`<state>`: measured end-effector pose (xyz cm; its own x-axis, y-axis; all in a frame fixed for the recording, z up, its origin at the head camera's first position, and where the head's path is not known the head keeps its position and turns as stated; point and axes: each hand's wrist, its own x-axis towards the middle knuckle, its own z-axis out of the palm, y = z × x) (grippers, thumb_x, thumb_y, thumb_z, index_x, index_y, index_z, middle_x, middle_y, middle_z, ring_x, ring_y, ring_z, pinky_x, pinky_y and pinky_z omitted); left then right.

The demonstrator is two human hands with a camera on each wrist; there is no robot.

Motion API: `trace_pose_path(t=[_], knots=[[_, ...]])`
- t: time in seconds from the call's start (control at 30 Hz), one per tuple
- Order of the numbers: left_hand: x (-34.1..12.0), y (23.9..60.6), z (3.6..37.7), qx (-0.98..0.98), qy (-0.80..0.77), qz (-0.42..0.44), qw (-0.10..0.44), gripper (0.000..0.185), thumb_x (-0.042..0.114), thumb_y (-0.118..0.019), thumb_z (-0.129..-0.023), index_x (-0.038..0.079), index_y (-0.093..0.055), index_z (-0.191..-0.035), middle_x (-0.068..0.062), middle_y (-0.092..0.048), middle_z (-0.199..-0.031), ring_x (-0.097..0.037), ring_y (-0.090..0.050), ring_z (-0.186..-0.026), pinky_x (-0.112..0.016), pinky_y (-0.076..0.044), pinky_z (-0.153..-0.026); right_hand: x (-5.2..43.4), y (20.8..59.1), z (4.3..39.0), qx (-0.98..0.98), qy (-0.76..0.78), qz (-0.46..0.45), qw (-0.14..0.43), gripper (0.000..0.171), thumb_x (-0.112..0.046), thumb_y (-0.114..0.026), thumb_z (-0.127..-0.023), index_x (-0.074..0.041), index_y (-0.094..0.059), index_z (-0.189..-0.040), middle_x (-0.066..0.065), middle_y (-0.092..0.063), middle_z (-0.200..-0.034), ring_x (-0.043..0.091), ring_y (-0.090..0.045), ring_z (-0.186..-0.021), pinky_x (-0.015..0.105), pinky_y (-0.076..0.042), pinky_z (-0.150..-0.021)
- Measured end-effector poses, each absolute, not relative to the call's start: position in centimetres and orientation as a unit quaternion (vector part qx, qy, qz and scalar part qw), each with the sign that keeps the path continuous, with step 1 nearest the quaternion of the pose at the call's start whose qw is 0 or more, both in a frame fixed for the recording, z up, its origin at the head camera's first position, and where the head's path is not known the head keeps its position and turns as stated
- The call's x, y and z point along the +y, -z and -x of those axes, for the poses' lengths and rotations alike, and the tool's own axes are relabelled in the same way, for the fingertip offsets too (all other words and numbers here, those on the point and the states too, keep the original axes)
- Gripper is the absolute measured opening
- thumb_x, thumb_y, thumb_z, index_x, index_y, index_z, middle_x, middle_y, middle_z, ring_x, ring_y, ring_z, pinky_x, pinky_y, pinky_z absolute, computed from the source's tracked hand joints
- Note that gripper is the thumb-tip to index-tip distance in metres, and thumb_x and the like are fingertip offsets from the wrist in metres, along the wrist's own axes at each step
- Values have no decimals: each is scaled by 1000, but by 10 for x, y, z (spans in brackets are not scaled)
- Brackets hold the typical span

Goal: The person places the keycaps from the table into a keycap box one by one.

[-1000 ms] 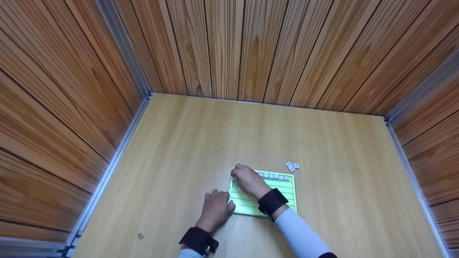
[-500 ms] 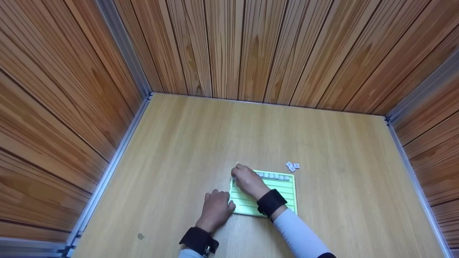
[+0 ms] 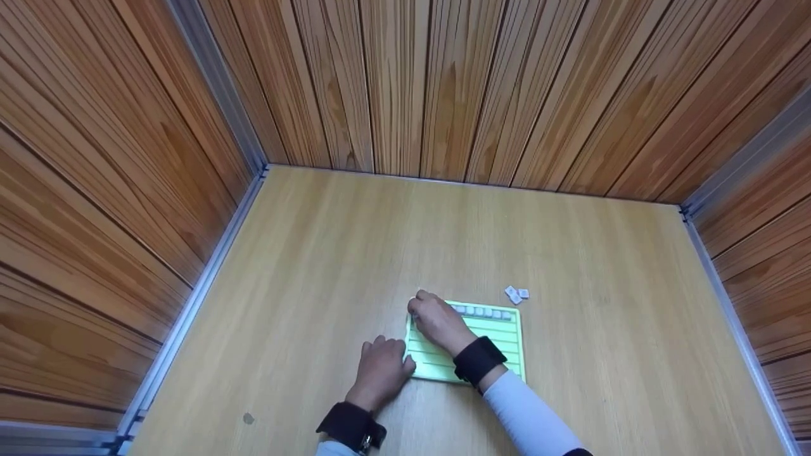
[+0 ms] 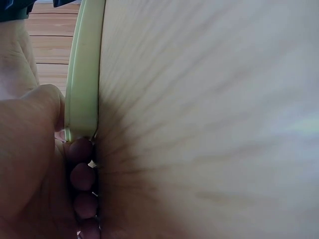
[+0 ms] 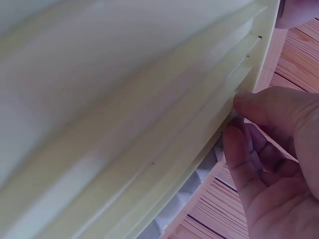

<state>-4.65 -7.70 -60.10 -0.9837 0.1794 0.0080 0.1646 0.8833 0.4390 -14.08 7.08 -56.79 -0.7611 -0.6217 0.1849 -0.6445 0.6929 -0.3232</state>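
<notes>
A light green ridged tray (image 3: 437,360) lies on the table, with a row of small whitish tiles (image 3: 483,312) in its far slot. My left hand (image 3: 380,368) grips the tray's near left side, thumb at the rim and fingertips against the outer edge; the left wrist view shows the tray's rim (image 4: 83,84) there. Reaching across the tray, my right hand (image 3: 440,322) is at its far left corner. In the right wrist view its thumb and forefinger pinch a small whitish tile, mostly hidden by the fingers, at the end of the tile row (image 5: 187,188).
Several loose white tiles (image 3: 516,294) lie just beyond the tray's far right corner. Wood-panelled walls (image 3: 405,88) with metal edging enclose the table (image 3: 355,253) at the back and sides. A dark round spot (image 3: 248,418) marks the table at the near left.
My right hand and wrist shift very slightly while staying at the tray's far left corner. The left hand, the tray and the loose tiles stay in place.
</notes>
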Motion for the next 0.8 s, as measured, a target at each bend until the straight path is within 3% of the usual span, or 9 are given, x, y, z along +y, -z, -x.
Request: trace_pose_path(t=[0.13, 0.43, 0.8], knots=[[-76, 600, 47, 970, -228, -88, 22, 19, 28, -61, -87, 12, -58, -77, -1, -54, -71, -21, -43, -73, -38, -30, -70, 76, 565, 140, -919, -177, -350, 45, 8, -1, -71, -84, -6, -69, -90, 6, -60, -86, 22, -62, -79, 33, -52, -67], [-76, 600, 48, 969, -225, -82, 54, 20, 30, -59, -88, 13, -58, -79, 2, -49, -70, -20, -39, -73, -38, -30, -72, 102, 556, 143, -930, -185, -314, 47, 23, -3, -77, -79, -7, -71, -101, 5, -64, -96, 23, -62, -91, 35, -54, -72], [-77, 601, 47, 969, -227, -86, 47, 22, 30, -57, -89, 15, -50, -74, 3, -42, -67, -20, -34, -70, -37, -28, -71, 136, 558, 146, -938, -201, -276, 61, 37, -9, -82, -81, -6, -69, -115, 10, -66, -111, 27, -63, -99, 41, -54, -81]])
